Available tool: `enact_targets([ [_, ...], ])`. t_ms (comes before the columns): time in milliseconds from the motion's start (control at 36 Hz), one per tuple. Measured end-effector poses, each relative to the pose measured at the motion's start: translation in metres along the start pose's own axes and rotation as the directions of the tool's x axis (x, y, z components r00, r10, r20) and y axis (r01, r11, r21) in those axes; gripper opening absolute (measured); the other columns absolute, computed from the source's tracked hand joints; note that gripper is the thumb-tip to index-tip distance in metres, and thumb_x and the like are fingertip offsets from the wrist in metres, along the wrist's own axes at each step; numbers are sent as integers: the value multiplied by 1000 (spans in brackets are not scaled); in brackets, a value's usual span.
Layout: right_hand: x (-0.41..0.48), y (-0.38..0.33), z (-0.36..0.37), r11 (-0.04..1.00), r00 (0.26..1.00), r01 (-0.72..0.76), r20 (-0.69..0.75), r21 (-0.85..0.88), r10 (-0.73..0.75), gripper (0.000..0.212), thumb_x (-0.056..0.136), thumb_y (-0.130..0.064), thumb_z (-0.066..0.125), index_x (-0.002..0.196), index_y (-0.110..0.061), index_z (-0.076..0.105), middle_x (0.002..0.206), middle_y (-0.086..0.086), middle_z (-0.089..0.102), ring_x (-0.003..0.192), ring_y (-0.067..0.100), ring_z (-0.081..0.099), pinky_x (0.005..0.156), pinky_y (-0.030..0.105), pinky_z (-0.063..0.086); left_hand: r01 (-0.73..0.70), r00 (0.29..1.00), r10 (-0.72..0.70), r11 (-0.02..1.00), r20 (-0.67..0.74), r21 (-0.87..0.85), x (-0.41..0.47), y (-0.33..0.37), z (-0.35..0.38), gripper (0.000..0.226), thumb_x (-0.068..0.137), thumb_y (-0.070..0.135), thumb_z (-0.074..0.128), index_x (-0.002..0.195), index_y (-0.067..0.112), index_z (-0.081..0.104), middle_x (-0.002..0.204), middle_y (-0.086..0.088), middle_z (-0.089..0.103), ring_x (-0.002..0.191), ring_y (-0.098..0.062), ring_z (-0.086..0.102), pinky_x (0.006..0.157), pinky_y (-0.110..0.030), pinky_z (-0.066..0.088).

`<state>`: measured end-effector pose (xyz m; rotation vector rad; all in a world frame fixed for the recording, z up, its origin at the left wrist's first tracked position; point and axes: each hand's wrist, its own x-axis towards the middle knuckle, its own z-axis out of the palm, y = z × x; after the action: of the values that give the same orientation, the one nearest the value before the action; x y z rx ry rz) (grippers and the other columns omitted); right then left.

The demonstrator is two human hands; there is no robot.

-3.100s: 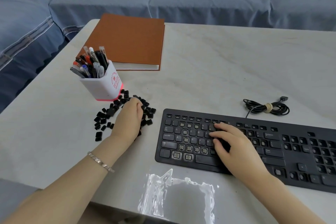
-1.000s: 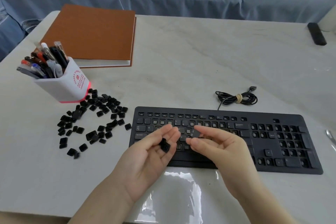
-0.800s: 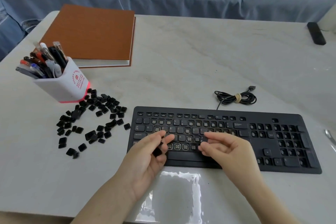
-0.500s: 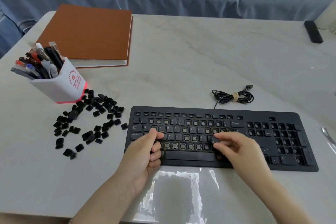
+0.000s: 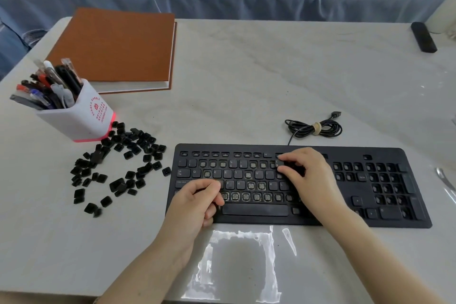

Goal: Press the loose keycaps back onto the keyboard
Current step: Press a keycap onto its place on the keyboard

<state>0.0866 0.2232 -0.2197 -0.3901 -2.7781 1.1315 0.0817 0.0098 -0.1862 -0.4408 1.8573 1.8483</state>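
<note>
1. Your right hand (image 5: 308, 175) sits over the number row of the keyboard (image 5: 350, 152) with its fingers bent. Thumb and forefinger close on a keycap (image 5: 287, 163) that you seem to be seating there. The socket beneath it is hidden.
2. Your left hand (image 5: 195, 205) rests on the keyboard's near-left corner, curled into a loose fist with the thumb against the forefinger. Whether it hides spare caps cannot be told.
3. Done, as far as shows: caps stand in place between your two hands and just beyond your left knuckles, and the space bar (image 5: 255, 210) sits between your wrists.
4. Left to do: bare sockets show between your hands. There are several in the number row, gaps in both upper letter rows, and nearly the whole bottom letter row just beyond the space bar.
5. The loose keycaps (image 5: 118, 168) lie scattered well to the left of your left hand, dozens of them. By that count you are under halfway, I judge.
6. To the right of your right hand the keypad is too dark to judge.
7. Readable legends: Tab, Caps Lock, Q, E, R, T, U, F, H, K, L, and 5 and 6.
8. No brand name is legible on the keyboard.
9. The pen holder (image 5: 81, 116), beyond the pile to your left hand's far left, carries red print too small to read.
</note>
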Motion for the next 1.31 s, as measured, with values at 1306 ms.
enact_targets([
  [1306,-42,-48,43,989,981,31,192,-147,-2,25,88,-35,59,109,-21,61,93,-12,43,85,5,43,73,12,30,14,992,-15,1000,-127,-12,7,-3,-7,11,93,12,55,83,10,60,56,6,59,44,-3,38,44,-15,33],
])
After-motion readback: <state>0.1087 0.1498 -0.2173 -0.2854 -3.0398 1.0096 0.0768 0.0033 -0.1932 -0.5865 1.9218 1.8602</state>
